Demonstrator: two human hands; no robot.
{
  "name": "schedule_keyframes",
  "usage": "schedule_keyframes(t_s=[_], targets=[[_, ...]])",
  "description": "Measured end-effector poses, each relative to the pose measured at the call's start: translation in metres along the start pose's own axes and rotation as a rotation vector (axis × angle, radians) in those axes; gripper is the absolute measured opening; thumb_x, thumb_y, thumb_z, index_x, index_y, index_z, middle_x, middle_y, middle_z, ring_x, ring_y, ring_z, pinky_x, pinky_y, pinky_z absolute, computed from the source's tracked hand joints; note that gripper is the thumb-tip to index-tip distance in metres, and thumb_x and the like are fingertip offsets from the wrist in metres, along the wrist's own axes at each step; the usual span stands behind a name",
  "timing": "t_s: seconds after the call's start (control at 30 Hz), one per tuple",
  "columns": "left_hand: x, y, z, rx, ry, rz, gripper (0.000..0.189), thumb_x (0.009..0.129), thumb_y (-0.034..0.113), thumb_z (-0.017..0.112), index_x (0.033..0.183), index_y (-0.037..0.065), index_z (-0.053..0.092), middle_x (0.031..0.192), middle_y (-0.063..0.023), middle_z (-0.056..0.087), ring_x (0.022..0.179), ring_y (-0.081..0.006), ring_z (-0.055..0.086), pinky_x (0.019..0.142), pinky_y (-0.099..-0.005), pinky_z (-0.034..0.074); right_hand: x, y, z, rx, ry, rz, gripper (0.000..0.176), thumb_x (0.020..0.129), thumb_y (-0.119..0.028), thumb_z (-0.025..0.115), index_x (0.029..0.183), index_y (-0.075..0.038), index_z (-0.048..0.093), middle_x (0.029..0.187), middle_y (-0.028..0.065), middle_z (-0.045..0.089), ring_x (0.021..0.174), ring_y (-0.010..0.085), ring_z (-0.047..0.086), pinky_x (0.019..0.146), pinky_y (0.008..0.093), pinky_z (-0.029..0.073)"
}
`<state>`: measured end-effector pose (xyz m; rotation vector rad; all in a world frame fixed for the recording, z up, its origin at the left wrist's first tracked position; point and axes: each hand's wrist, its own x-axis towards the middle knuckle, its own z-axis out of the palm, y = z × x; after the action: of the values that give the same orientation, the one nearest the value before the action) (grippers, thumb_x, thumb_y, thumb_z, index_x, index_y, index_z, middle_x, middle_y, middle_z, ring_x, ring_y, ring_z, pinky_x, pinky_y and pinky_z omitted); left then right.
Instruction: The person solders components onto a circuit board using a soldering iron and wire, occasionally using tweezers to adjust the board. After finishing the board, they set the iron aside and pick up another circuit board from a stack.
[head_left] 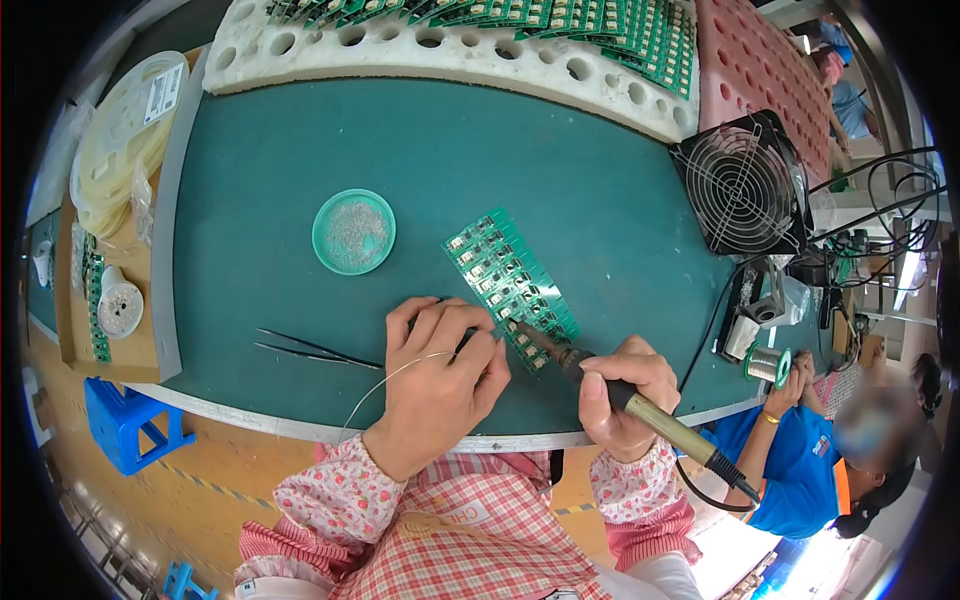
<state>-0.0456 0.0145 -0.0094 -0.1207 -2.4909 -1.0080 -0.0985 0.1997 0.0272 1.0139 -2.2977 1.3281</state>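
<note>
My right hand [622, 392] grips a soldering iron [640, 405] whose tip touches the near end of a green circuit board panel [510, 285] lying on the green mat [420, 170]. My left hand [440, 385] rests on the mat just left of the panel, fingers curled, pinching a thin solder wire [385, 382] that loops out towards the table edge. The wire's end by the board is hidden behind my fingers.
Black tweezers [315, 349] lie left of my left hand. A round green dish [354, 232] holds grey bits. A white foam rack of boards [480, 45] lines the far edge; a fan [745, 185] and solder spool [768, 364] stand right. Another person in blue [800, 460] sits lower right.
</note>
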Motion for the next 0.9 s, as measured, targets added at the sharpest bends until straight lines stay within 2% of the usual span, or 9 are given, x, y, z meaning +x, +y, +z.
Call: schedule_keyframes(t_s=[0.07, 0.13, 0.37, 0.43, 0.53, 0.57, 0.63, 0.9], targets=[[0.0005, 0.0001, 0.0, -0.002, 0.0, -0.003, 0.015, 0.071, 0.003, 0.073, 0.071, 0.004, 0.058, 0.092, -0.0049, 0.063, 0.089, -0.0258, 0.062, 0.091, -0.044, 0.044, 0.0009, -0.0004, 0.0006, -0.001, -0.008, -0.005, 0.017, 0.075, 0.0, 0.076, 0.086, -0.001, 0.063, 0.07, 0.0055, 0.068, 0.049, 0.0159, 0.057, 0.045, 0.0272, 0.042], [0.0008, 0.0006, -0.0003, 0.0, 0.003, -0.002, 0.015, 0.071, 0.003, 0.073, 0.071, 0.005, 0.058, 0.092, -0.0048, 0.063, 0.089, -0.0259, 0.062, 0.091, -0.044, 0.044, 0.0006, -0.0009, 0.0013, -0.025, -0.033, -0.007, 0.012, 0.085, -0.009, 0.069, 0.088, -0.001, 0.06, 0.066, 0.0066, 0.065, 0.049, 0.0149, 0.053, 0.048, 0.028, 0.041], [0.0006, 0.0007, -0.0006, -0.001, -0.005, -0.011, 0.015, 0.071, 0.004, 0.073, 0.071, 0.005, 0.058, 0.092, -0.0042, 0.063, 0.091, -0.026, 0.063, 0.092, -0.0439, 0.044, 0.0033, -0.0005, 0.0035, -0.039, -0.049, -0.023, 0.01, 0.083, -0.006, 0.069, 0.087, -0.001, 0.061, 0.067, 0.0067, 0.065, 0.049, 0.0153, 0.053, 0.048, 0.0281, 0.041], [0.0007, 0.0007, -0.0007, -0.003, -0.001, -0.012, 0.015, 0.071, 0.004, 0.073, 0.071, 0.005, 0.058, 0.092, -0.004, 0.063, 0.091, -0.0259, 0.063, 0.092, -0.0436, 0.043, 0.0033, 0.001, 0.0038, -0.035, -0.035, -0.036, 0.018, 0.075, -0.001, 0.077, 0.086, -0.002, 0.063, 0.067, 0.0043, 0.067, 0.047, 0.0161, 0.055, 0.043, 0.0276, 0.04], [0.0005, 0.0002, -0.0006, -0.001, 0.0, -0.012, 0.015, 0.071, 0.004, 0.073, 0.071, 0.005, 0.058, 0.092, -0.0039, 0.063, 0.091, -0.0257, 0.063, 0.092, -0.0435, 0.043, 0.0035, 0.0006, 0.0046, -0.039, -0.043, -0.037, 0.018, 0.075, -0.001, 0.077, 0.086, -0.002, 0.063, 0.067, 0.0045, 0.066, 0.047, 0.0161, 0.054, 0.043, 0.0277, 0.04], [0.0004, 0.0, -0.0006, -0.002, 0.001, -0.013, 0.015, 0.071, 0.004, 0.073, 0.071, 0.005, 0.058, 0.092, -0.0039, 0.063, 0.091, -0.0257, 0.063, 0.092, -0.0435, 0.043, 0.0038, 0.0001, 0.0045, -0.039, -0.044, -0.037, 0.018, 0.075, -0.001, 0.077, 0.086, -0.002, 0.063, 0.067, 0.0045, 0.066, 0.047, 0.0161, 0.054, 0.043, 0.0277, 0.04], [0.0001, -0.0001, -0.0008, 0.0, 0.0, -0.013, 0.016, 0.072, 0.004, 0.073, 0.07, 0.006, 0.057, 0.092, -0.0036, 0.063, 0.091, -0.0251, 0.063, 0.092, -0.0435, 0.043, 0.005, -0.0021, 0.004, -0.06, -0.078, -0.047, 0.012, 0.084, -0.008, 0.07, 0.087, -0.001, 0.06, 0.066, 0.0065, 0.064, 0.048, 0.0154, 0.052, 0.046, 0.0284, 0.04], [0.0003, -0.0006, -0.0006, -0.002, -0.001, -0.013, 0.017, 0.071, 0.004, 0.074, 0.069, 0.006, 0.056, 0.091, -0.0035, 0.063, 0.091, -0.0243, 0.063, 0.092, -0.0437, 0.043, 0.0047, -0.0062, 0.0057, -0.144, -0.095, -0.121, 0.015, 0.084, -0.01, 0.072, 0.088, -0.003, 0.059, 0.062, 0.0038, 0.061, 0.046, 0.0164, 0.051, 0.044, 0.03, 0.04]])
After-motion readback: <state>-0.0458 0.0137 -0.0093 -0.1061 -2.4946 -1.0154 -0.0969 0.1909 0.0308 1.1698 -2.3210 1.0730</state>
